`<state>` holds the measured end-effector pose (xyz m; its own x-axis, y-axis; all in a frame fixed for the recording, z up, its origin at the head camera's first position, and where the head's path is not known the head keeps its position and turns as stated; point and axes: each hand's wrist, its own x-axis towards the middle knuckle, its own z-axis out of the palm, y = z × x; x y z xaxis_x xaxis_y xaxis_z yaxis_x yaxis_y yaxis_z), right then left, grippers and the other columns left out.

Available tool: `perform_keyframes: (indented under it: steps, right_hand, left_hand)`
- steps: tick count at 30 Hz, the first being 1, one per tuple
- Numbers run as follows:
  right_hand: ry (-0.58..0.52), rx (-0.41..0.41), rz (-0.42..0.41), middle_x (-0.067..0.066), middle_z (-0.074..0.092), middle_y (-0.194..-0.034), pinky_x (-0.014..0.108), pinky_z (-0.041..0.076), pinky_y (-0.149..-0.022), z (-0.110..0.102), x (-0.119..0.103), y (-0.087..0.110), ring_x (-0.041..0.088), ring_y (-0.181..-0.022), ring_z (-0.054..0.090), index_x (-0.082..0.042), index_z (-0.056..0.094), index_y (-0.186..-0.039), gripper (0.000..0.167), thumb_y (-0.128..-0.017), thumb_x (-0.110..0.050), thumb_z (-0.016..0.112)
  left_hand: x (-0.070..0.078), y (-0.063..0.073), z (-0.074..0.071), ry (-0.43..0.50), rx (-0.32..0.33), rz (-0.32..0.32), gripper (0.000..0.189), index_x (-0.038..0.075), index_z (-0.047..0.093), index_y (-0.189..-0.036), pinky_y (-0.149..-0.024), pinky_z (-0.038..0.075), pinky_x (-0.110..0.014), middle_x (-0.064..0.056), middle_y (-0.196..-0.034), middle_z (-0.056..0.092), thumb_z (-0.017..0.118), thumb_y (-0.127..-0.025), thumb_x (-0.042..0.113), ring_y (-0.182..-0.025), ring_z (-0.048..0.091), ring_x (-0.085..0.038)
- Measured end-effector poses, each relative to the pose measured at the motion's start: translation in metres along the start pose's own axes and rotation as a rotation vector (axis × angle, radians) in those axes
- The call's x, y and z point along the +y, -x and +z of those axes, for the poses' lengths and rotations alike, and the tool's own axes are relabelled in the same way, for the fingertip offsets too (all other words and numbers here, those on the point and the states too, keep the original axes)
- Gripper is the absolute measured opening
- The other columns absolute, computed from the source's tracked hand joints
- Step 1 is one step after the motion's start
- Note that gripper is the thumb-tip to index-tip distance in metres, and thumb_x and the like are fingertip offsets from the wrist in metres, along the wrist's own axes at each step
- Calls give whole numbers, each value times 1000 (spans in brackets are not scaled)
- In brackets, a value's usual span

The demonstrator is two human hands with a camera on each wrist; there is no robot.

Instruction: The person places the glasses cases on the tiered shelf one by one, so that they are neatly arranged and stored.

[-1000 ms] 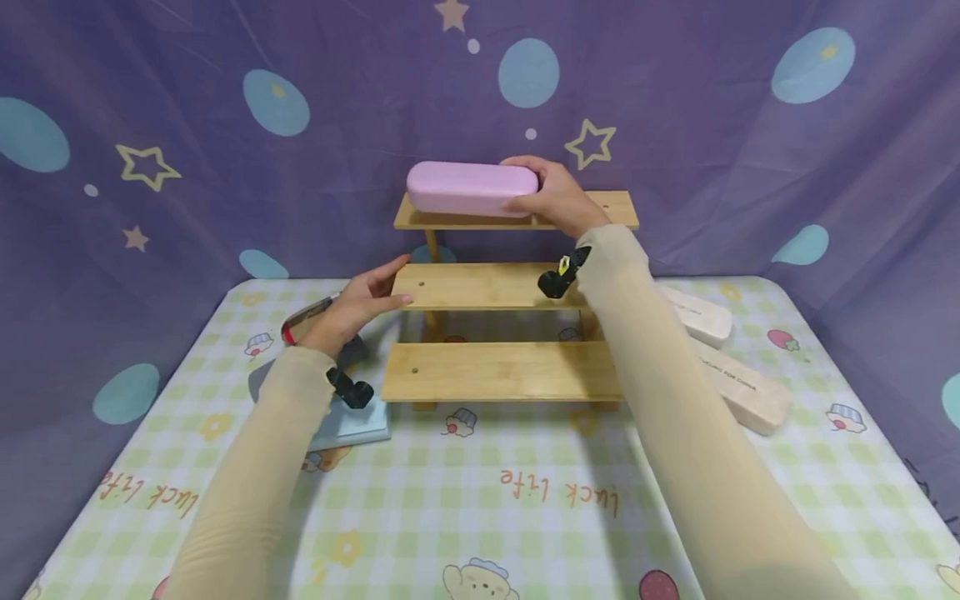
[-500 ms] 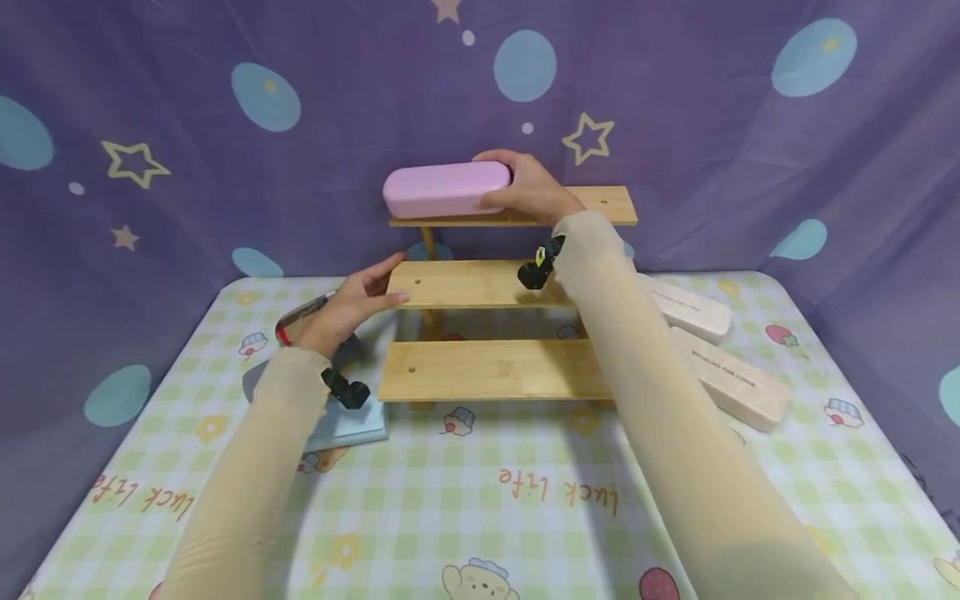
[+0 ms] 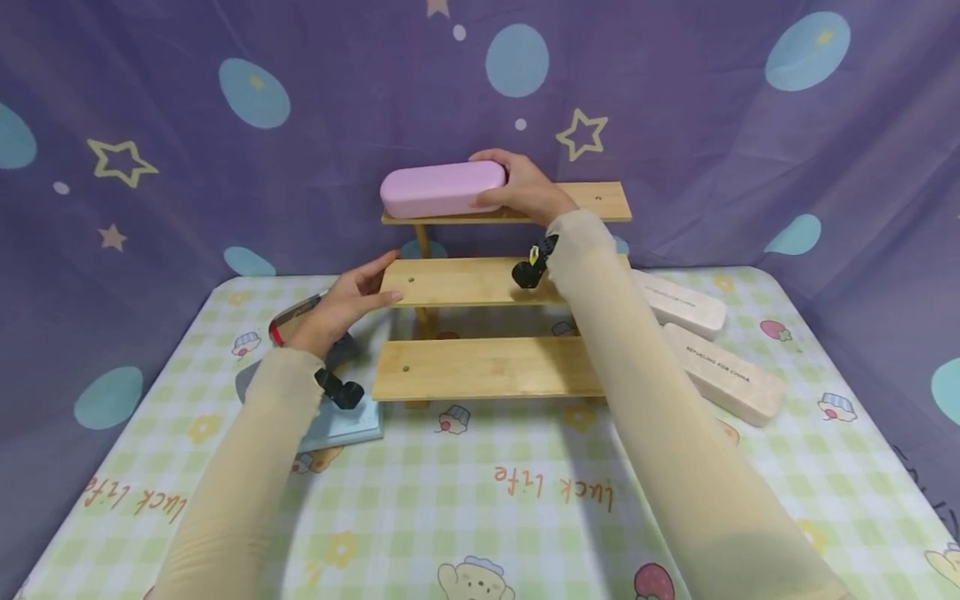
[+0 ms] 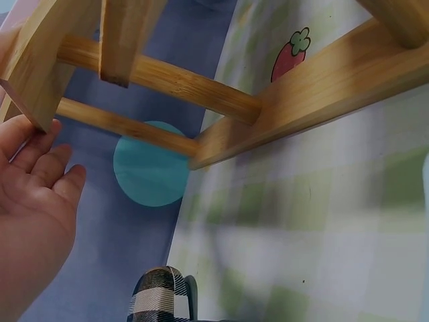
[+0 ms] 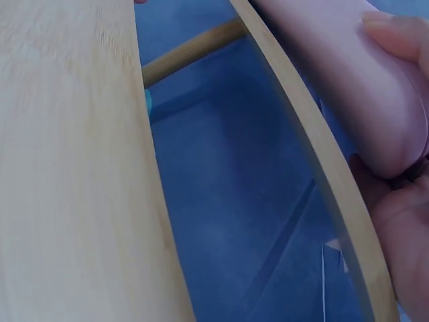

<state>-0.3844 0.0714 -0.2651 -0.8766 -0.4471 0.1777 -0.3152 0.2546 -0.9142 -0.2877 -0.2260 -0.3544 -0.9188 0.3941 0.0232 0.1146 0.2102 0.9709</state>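
A pink glasses case (image 3: 442, 190) lies along the left part of the top board of a three-tier wooden shelf (image 3: 450, 282). My right hand (image 3: 527, 190) grips its right end, thumb in front and fingers behind. In the right wrist view the rounded end of the case (image 5: 355, 80) sits between thumb and fingers, just beyond the board's edge. My left hand (image 3: 339, 310) holds the left end of the middle board, with the thumb at the front edge and the fingers at the back corner. The left wrist view shows those fingers touching the wooden end.
Two cream cases (image 3: 723, 375) with printed lettering lie to the right of the shelf. On the left, partly hidden by my arm, are a light blue case (image 3: 348, 423), a grey item and a brown case with a red end (image 3: 296, 318). A checked cloth (image 3: 420, 517) covers the table.
My right hand has moved the pink glasses case leftward along the top board, and it now sits lower against it. My left hand keeps its hold on the middle board.
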Motion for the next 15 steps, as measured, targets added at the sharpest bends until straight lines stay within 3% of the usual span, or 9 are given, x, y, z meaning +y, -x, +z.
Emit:
perform_keyframes:
  steps: [2, 9, 15]
  right_hand:
    - [-7, -6, 4, 12, 48, -127, 28, 48, -67, 2, -1, 0, 21, -100, 48, -11, 49, -134, 65, -74, -8, 74]
    - [29, -3, 0, 10, 49, -132, 21, 40, -87, 1, -3, -1, 17, -107, 47, -9, 48, -137, 66, -76, -9, 73]
    - [52, -44, 23, 11, 43, -142, 19, 36, -95, 0, -6, 0, 16, -113, 45, -6, 41, -142, 71, -78, -6, 70]
  left_hand:
    - [-1, 0, 0, -1, -1, 0, 69, 11, 21, -151, -93, 42, -15, -15, -152, 27, 58, -92, 2, -136, 33, -30]
    - [0, 0, 0, -3, -6, 8, 71, 13, 22, -151, -94, 42, -17, -14, -153, 27, 61, -91, 6, -137, 33, -29]
    - [-1, 0, 0, 5, 1, -6, 72, 14, 22, -151, -97, 40, -18, -12, -153, 27, 61, -91, 6, -137, 32, -27]
